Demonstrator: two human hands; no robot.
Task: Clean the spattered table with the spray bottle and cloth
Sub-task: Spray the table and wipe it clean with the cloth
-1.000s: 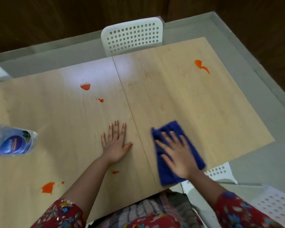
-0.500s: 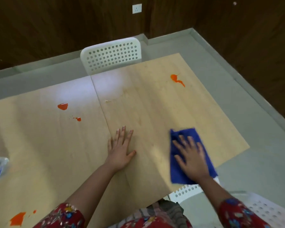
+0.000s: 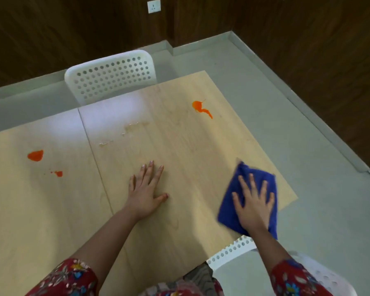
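1. Surface (image 3: 179,150): near-right area looked clean; three orange spatters left, so roughly midway by my read.
2. Cloth (image 3: 244,178): at right edge, pressed flat under my right hand (image 3: 252,201), fingers spread.
3. Left hand (image 3: 145,189): flat, empty, bracing.
4. Spray bottle: out of view.

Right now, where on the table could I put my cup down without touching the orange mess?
Bare wood lies between the left hand and the blue cloth under the right hand. The near-left area is bare too. Avoid the far right splat and the two left splats.
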